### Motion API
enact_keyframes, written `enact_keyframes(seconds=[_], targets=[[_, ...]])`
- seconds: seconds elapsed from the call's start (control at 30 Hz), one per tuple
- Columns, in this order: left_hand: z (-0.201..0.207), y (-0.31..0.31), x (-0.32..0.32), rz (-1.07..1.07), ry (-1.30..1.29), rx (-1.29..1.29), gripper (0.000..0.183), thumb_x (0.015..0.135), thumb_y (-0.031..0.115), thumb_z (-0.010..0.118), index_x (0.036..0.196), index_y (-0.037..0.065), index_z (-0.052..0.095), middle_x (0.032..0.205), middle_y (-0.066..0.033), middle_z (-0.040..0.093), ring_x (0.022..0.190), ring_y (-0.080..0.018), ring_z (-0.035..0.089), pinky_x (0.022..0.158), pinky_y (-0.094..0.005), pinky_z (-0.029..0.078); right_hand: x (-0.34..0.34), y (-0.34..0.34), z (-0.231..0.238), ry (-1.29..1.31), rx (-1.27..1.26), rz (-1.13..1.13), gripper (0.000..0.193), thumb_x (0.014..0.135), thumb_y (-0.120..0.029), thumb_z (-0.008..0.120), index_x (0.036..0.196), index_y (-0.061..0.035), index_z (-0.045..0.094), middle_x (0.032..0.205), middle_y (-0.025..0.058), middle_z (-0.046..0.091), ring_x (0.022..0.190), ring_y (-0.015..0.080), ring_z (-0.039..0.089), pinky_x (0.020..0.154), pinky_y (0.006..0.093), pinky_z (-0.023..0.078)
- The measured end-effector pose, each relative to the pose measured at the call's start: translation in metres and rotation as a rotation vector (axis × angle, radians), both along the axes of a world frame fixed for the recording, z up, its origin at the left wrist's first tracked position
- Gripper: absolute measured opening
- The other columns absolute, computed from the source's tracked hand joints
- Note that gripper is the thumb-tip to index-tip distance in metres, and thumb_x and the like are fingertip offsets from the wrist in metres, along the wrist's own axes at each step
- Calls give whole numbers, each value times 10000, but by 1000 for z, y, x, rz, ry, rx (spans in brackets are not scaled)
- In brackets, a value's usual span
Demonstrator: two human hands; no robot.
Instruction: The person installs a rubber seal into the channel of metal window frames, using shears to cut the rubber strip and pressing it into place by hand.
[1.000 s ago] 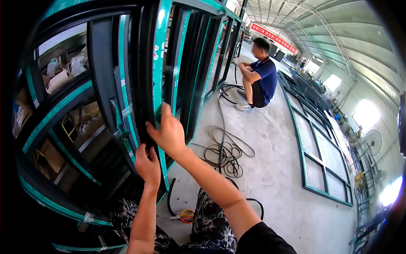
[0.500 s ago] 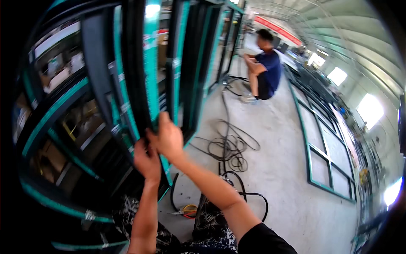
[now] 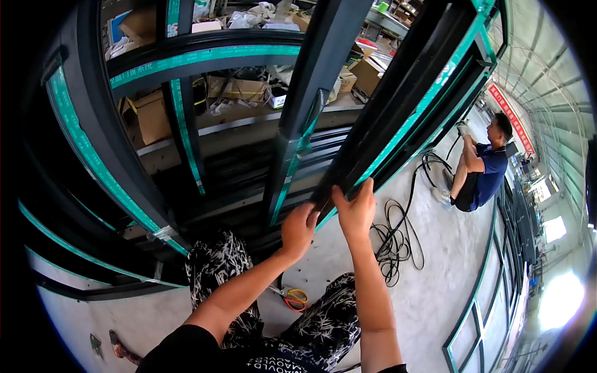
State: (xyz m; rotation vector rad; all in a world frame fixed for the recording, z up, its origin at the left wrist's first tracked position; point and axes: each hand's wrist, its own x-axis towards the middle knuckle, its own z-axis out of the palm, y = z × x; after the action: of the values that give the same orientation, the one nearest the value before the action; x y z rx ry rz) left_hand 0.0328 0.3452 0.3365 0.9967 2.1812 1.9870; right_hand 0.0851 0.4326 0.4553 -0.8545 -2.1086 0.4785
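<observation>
A tall black metal window frame (image 3: 407, 93) with green protective film stands before me, leaning to the right at its top. My right hand (image 3: 356, 211) wraps its fingers round the frame's edge low down, thumb on the black inner face. Just left of it, my left hand (image 3: 298, 231) is closed against the same bar, fingers curled; whatever it may pinch is hidden. Scissors (image 3: 295, 299) with red and yellow handles lie on the floor between my legs. Loops of thin black strip (image 3: 398, 245) lie on the floor to the right of my hands.
More black frames with green film (image 3: 99, 168) stand at the left. Behind them a shelf bears cardboard boxes (image 3: 152, 118) and plastic bags. A person in a dark blue shirt (image 3: 488, 177) squats at the right; flat frames (image 3: 476, 323) lie on the floor beyond. Small tools (image 3: 121, 348) lie lower left.
My view has turned left, so the frames, strip loops and squatting person appear farther right. My hands, close together before, are now slightly apart on the bar.
</observation>
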Motion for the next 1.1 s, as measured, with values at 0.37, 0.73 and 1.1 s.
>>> enact_keyframes(seconds=[0.37, 0.73, 1.1], targets=[[-34, -2, -6, 21, 169, -32, 139, 877, 141, 672, 995, 71, 646, 901, -142, 664, 797, -376, 626, 665, -456, 490, 4, 0, -21, -20, -33, -16, 454, 772, -211, 785, 932, -13, 409, 679, 179, 582, 622, 422, 569, 559, 453, 452], [-59, -3, -9, -20, 195, -142, 136, 856, 126, 666, 970, 57, 644, 841, -157, 650, 775, -369, 625, 642, -467, 488, 0, -1, -35, 29, -69, 44, 429, 758, -154, 786, 920, -22, 411, 665, 110, 548, 566, 288, 525, 538, 384, 427], [-63, -4, -12, 20, 244, -198, 106, 841, 135, 684, 913, 60, 662, 820, -127, 665, 736, -349, 639, 625, -435, 498, 3, -6, -50, -15, -50, -1, 431, 750, -166, 775, 943, -12, 421, 761, 173, 614, 690, 413, 592, 618, 445, 473]])
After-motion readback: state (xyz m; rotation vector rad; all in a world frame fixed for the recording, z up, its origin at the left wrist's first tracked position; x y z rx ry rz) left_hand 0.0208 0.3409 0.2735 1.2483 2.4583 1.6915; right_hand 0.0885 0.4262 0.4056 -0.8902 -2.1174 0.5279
